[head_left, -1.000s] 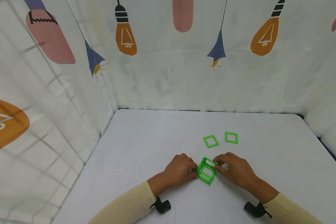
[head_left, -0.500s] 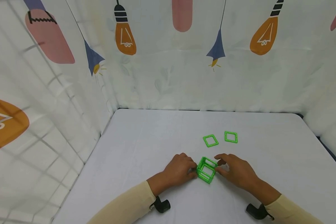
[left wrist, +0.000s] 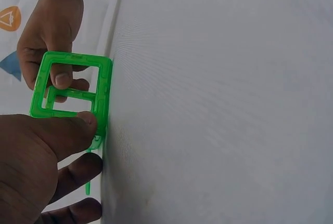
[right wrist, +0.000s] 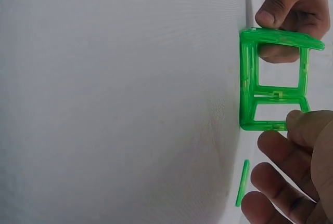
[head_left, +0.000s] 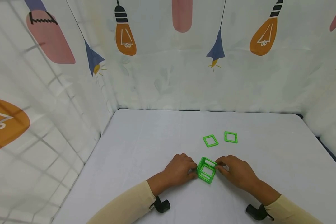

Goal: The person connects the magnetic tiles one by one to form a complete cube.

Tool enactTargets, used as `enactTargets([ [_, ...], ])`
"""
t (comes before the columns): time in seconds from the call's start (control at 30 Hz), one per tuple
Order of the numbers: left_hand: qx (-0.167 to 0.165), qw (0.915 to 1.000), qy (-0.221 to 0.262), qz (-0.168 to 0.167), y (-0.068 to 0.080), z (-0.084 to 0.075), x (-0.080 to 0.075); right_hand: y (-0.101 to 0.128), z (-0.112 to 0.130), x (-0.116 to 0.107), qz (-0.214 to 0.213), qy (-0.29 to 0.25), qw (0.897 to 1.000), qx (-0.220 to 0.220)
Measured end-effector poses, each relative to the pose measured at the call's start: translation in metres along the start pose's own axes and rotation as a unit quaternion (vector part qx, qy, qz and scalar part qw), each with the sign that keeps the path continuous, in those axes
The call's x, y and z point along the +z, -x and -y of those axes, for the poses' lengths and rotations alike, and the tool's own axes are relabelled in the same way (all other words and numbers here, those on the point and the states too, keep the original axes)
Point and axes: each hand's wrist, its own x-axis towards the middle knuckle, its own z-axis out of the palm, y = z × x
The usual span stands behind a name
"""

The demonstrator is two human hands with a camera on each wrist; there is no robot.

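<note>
two hands pinch a small open cube of green translucent plastic square frames (head_left: 206, 170) on the white table (head_left: 156, 140), the left hand (head_left: 179, 169) at its 9 o'clock, the right hand (head_left: 236, 172) at 3 o'clock. it looks light, stiff, loosely joined; best held by opposite edges. two loose green square frames (head_left: 220, 139) lie at 12 o'clock.

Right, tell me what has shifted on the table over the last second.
Very little. The right hand eased back from the green cube frame half a second ago, its fingers lifting, and has now closed in again, fingertips back on the frame's right side. The left hand kept its grip on the left side throughout. The frame stayed put, and the two loose green squares behind it did not move.
</note>
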Motion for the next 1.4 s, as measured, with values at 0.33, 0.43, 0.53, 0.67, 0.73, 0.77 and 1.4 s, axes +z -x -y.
enactTargets([
  [0.33,0.001,0.9999,-0.007,0.012,0.000,-0.001,-0.001,-0.002,-0.001,0.001,0.000,0.004,1.000,-0.002],
  [0.43,0.000,0.9999,-0.009,0.013,0.000,-0.001,-0.001,-0.003,-0.001,0.002,-0.002,0.003,1.000,0.003],
  [0.53,-0.001,0.9999,-0.007,0.013,0.000,-0.001,-0.001,-0.004,0.000,0.002,0.000,0.000,1.000,0.013],
  [0.67,0.000,1.0000,-0.002,0.007,0.000,-0.002,-0.001,-0.005,0.001,0.003,0.017,-0.008,0.999,0.033],
  [0.73,0.001,1.0000,-0.002,0.004,0.001,-0.002,-0.001,-0.005,0.001,0.004,0.025,-0.009,0.999,0.044],
  [0.77,0.001,1.0000,-0.001,0.002,0.001,-0.002,0.000,-0.005,0.001,0.004,0.027,-0.009,0.998,0.048],
  [1.4,-0.007,1.0000,0.000,0.002,0.003,-0.003,-0.001,0.007,0.003,0.002,0.072,-0.042,0.996,0.032],
])
